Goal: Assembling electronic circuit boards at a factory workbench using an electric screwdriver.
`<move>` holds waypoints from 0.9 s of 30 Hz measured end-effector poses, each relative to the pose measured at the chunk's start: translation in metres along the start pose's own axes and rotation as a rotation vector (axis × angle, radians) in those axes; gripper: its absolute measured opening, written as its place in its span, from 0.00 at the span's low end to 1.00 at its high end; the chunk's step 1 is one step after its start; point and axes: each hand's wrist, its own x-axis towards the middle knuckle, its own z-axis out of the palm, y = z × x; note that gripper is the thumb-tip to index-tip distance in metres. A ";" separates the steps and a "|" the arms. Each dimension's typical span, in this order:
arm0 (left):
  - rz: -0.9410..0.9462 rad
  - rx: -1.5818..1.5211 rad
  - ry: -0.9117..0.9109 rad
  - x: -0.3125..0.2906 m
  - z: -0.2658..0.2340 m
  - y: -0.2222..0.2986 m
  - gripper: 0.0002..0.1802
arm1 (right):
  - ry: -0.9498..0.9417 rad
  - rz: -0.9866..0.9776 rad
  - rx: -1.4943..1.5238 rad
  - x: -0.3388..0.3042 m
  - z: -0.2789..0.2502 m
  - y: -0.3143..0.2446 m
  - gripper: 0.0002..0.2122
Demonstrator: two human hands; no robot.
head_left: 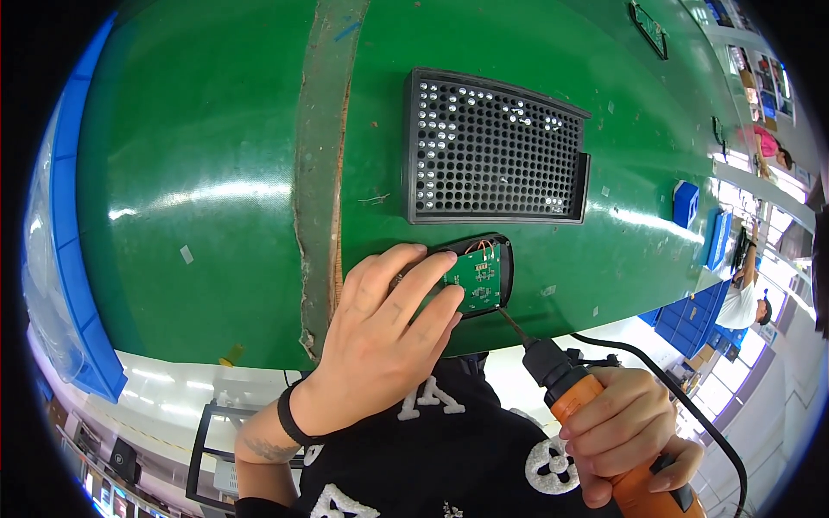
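Observation:
My left hand (389, 332) lies over a black plastic housing (509, 268), its fingers spread on the part and pressing it to the bench. Inside the housing sits a green circuit board (477, 281) with thin orange wires at its far end. In my right hand (626, 427) is an orange and black electric screwdriver (577, 393), fingers wrapped round its body. The bit points up and left, its tip at the near right corner of the housing. Whether a screw is under the tip is too small to tell.
Beyond the housing stands a black screw tray (496, 218) with rows of holes, some filled with silvery screws. A black cable (682, 375) runs at the right. Blue bins (95, 345) line the left edge. Two people (744, 304) (767, 147) are far right.

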 end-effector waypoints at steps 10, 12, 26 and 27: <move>0.030 0.000 0.017 0.000 0.002 0.000 0.18 | -0.017 -0.146 0.061 0.009 -0.002 0.020 0.18; 0.030 0.001 0.028 0.000 0.000 0.000 0.18 | 0.031 -0.097 0.093 0.012 0.001 0.018 0.19; -0.246 0.107 0.097 -0.003 -0.025 0.000 0.18 | -0.075 -0.145 0.029 0.100 0.000 0.056 0.18; -0.254 0.108 0.100 -0.004 -0.025 0.000 0.18 | -0.091 -0.091 0.033 0.101 0.002 0.058 0.17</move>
